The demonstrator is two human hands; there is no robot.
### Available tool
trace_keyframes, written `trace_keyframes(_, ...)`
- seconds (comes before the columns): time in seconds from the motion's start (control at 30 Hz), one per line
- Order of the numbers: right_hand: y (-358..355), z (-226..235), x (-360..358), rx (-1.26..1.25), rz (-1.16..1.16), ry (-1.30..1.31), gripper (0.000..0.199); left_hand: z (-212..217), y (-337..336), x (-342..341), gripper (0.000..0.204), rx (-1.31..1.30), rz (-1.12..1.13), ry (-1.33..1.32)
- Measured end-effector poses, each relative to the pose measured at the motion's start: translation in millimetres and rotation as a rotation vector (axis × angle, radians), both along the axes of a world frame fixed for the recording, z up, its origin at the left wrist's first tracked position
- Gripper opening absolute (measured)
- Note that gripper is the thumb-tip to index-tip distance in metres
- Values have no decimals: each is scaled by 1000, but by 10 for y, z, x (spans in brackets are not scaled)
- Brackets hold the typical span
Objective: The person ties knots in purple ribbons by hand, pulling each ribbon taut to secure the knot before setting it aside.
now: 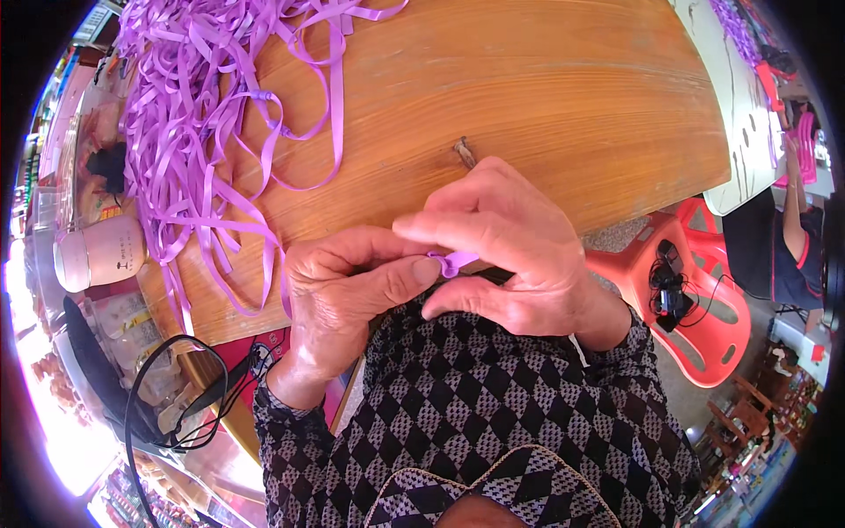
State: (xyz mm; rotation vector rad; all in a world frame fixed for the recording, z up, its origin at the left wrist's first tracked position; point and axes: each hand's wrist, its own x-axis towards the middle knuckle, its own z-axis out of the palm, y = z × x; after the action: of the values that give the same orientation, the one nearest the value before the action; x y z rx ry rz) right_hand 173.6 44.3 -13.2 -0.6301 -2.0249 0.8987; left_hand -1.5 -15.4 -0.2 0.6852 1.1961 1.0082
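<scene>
Near the table's front edge, my left hand (348,282) pinches a purple ribbon (451,264) between thumb and forefinger. A small loop or knot of it sticks out past the fingertips. My right hand (506,251) is close on the other side, thumb and forefinger spread apart around the ribbon. The ribbon runs on behind the right fingers, where I cannot see it. At the far left of the table lies a big tangled heap of purple ribbons (189,106), with a few strands hanging over the near edge.
The wooden table (546,79) has a dark knot mark. A pale pink jar (101,253) and black cables (180,414) lie left. An orange-red plastic stool (634,255) holds a black device (669,286) at right. Another person's arm (795,211) shows at far right.
</scene>
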Motion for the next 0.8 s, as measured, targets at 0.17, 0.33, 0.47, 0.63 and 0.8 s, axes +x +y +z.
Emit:
trace_keyframes(0.17, 44, -79, 21, 33, 27, 59, 35, 7, 47, -55, 13, -88, -43, -180)
trace_keyframes(0.33, 43, -82, 77, -127, 42, 81, 23, 46, 44, -115, 15, -78, -66, -5)
trace_keyframes(0.47, 54, -69, 118, -181, 53, 69, 18, 53, 21, -130, 16, 30, -61, 209)
trace_keyframes(0.63, 53, -77, 149, -252, 83, 88, 19, 107, -22, -178, 14, 118, -95, 395)
trace_keyframes(0.8, 7, -78, 159, -359, 87, 68, 19, 160, 22, -258, 17, 377, -218, 759)
